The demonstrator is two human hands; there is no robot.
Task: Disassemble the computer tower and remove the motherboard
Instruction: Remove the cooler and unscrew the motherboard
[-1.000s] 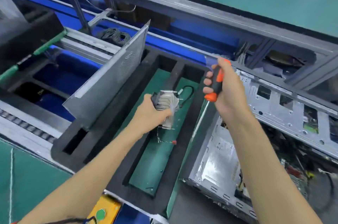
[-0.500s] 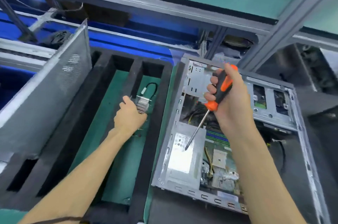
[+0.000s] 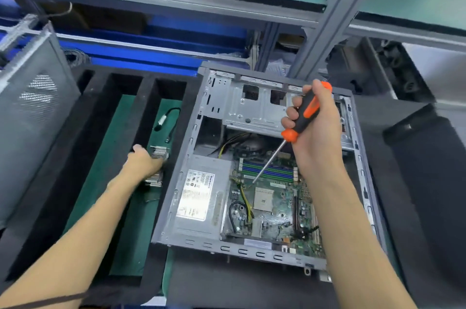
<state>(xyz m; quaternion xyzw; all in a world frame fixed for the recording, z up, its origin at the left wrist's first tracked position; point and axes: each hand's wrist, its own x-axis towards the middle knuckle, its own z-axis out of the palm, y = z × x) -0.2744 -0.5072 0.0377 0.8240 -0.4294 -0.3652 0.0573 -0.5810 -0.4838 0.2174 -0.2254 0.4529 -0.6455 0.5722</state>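
Head view: side panel [image 3: 30, 117] already off, propped at tray's left edge. Heatsink [image 3: 157, 166] out, gripped by left hand [image 3: 141, 162] over foam tray [image 3: 148, 112] slot nearest the tower. Right hand [image 3: 315, 127] wrapped round screwdriver [image 3: 300, 119], tip above motherboard [image 3: 274, 200], still seated in tower [image 3: 363, 182] beside power supply [image 3: 199, 197]. Judged about midway: board screws and cables left.

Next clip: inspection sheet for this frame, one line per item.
Surface: black foam tray with slots, green mat beneath.
Job's things: open case lying flat; motherboard inside; power supply in place.
Clutter: heatsink in tray slot; side panel leaning left.
Grippers: left hand on heatsink; right hand grips screwdriver.
Cables: black cable in tray; yellow-black wires on board.
Surroundings: grey frame post, blue rails.
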